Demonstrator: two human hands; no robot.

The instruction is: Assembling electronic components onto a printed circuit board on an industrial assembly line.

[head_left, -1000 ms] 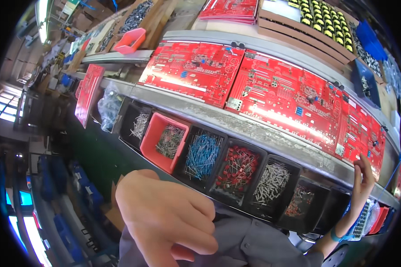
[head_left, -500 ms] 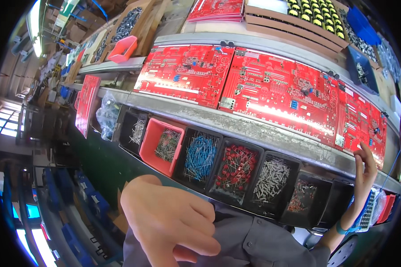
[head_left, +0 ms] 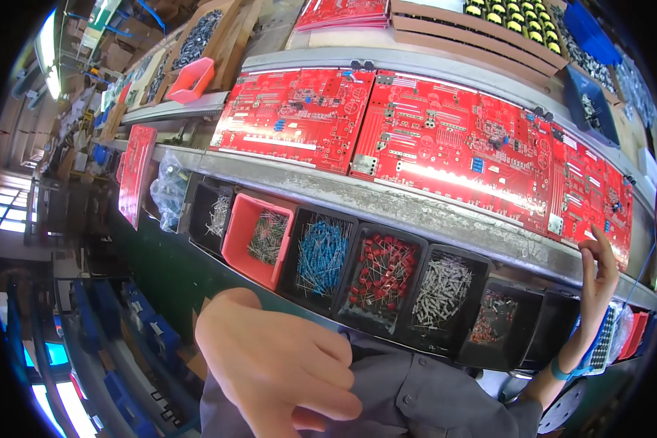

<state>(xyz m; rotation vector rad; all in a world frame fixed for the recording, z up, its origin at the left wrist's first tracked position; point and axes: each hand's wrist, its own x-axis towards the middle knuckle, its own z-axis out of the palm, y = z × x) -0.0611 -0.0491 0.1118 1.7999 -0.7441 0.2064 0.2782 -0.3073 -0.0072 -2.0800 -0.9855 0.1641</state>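
In front of my body, near the black bin of blue resistors (head_left: 322, 255), hangs my left hand (head_left: 277, 358). Its fingers curl inward, and whatever they hold, if anything, is hidden. Over at the right, my right hand (head_left: 598, 270), with a teal band at the wrist, reaches up to the front edge of the rightmost red circuit board (head_left: 588, 193). Its fingers are apart with nothing visible between them; whether they touch the board I cannot tell. Two more red circuit boards, a middle one (head_left: 452, 146) and a left one (head_left: 292, 117), lie alongside on the metal rail (head_left: 306, 171).
Below the rail runs a row of bins: a pink one (head_left: 233, 244) with leaded parts, then black ones with red components (head_left: 384, 274), pale resistors (head_left: 442, 292) and small orange parts (head_left: 493, 317). A tilted red board (head_left: 135, 175) stands at left. Cardboard trays (head_left: 474, 36) sit behind.
The whole scene has shifted slightly left in view, boards and bins together. Both hands keep nearly the same pose and place.
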